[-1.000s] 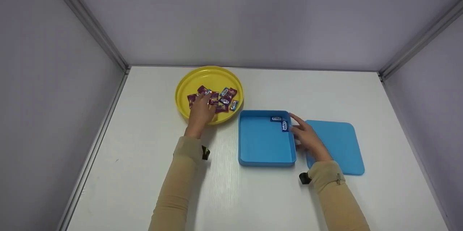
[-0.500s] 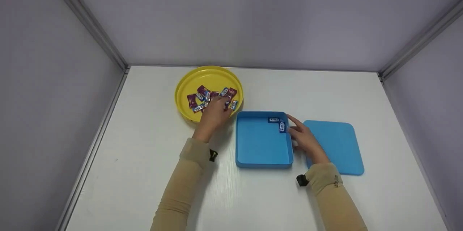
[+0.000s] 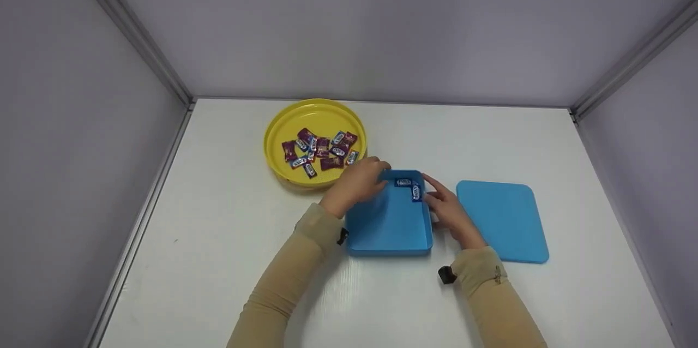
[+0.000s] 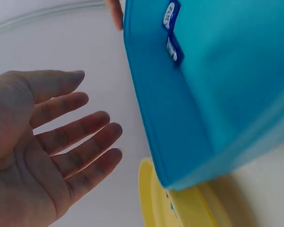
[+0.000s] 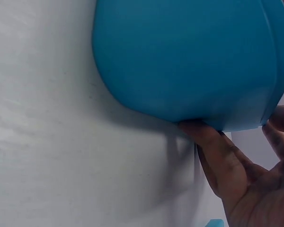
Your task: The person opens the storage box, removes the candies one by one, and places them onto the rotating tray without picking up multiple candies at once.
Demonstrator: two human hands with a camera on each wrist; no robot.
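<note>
While the left hand (image 3: pixel 357 183) hovers flat-fingered over the shallow blue plastic box (image 3: pixel 388 223) — grip wide, holding nothing — the right hand (image 3: pixel 448 210) presses relaxed fingers against its right wall. Two blue-wrapped candies (image 3: pixel 409 187) lie in its far right corner, mid-counter (image 3: pixel 218 261).

Box (image 3: pixel 387 222) between plate (image 3: pixel 283 124) (candies (image 3: pixel 319 151) inside) and lid (image 3: pixel 504 222).
</note>
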